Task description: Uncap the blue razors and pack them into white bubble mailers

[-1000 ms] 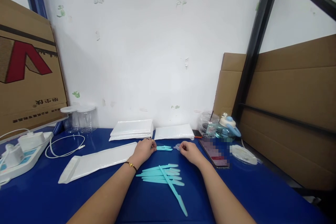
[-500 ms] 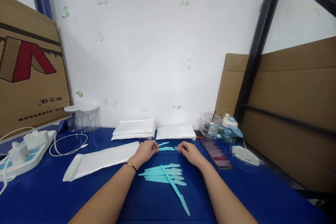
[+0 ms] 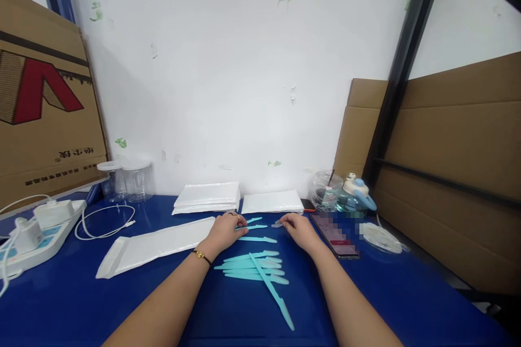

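Observation:
My left hand (image 3: 226, 231) is closed, its thumb and fingers pinching a turquoise eyebrow razor (image 3: 257, 226) that points right. Another razor (image 3: 254, 219) lies just behind it, and one more (image 3: 260, 239) lies in front, its handle end by my left fingers. To the right, my right hand (image 3: 297, 227) has its fingertips pinched at small clear plastic caps (image 3: 277, 224); how many it grips is hard to see. Nearer me is a loose pile of turquoise razors (image 3: 250, 265), with one razor (image 3: 272, 291) lying slantwise across it.
A long white padded mailer (image 3: 157, 244) lies left of my hands. Stacked white mailers (image 3: 207, 197) and a further one (image 3: 272, 202) rest by the wall. On the right are a phone (image 3: 336, 236), a plastic cup (image 3: 325, 192) and a blue-lidded bottle (image 3: 355, 195); a power strip (image 3: 44, 244) sits left.
A razor now lies apart in front of my left fingers, nearer me than before. My right hand has shifted slightly right, away from the razors. The pile has stayed put.

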A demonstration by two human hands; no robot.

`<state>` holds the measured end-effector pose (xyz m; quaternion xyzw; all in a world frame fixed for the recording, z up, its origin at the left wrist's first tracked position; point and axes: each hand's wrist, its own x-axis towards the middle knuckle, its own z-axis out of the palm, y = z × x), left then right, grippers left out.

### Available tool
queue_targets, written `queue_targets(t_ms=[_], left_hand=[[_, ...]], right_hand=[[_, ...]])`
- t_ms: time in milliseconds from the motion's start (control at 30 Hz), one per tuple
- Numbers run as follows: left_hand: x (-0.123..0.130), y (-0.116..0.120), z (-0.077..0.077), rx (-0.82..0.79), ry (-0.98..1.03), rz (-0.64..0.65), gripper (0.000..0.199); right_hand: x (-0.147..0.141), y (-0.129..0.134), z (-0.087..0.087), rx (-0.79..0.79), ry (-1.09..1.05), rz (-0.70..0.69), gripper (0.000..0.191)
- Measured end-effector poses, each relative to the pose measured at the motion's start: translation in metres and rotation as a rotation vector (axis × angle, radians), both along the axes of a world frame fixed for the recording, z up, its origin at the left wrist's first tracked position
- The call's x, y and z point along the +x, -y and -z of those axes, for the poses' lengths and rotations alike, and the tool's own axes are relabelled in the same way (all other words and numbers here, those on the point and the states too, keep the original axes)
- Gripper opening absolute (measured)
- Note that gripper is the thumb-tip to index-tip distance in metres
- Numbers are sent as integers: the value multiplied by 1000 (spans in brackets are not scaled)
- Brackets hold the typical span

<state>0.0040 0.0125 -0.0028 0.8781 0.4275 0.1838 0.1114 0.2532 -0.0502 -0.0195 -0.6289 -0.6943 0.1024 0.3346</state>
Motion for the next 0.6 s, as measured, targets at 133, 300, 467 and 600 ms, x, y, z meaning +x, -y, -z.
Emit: queue_targets(t_ms=[133, 300, 467, 600], left_hand=[[-1, -3, 1, 60, -61, -76, 17], [1, -7, 5, 33, -66, -70, 9], [0, -9, 7, -11, -67, -70, 9], [0, -8, 7, -33, -51, -57, 10]], right_hand=[[0, -2, 3, 17, 61, 19, 22], [-6, -6, 13, -8, 96, 26, 11], [-4, -8, 17, -46, 95, 23, 3], [-4, -7, 18, -48, 80, 3, 3]])
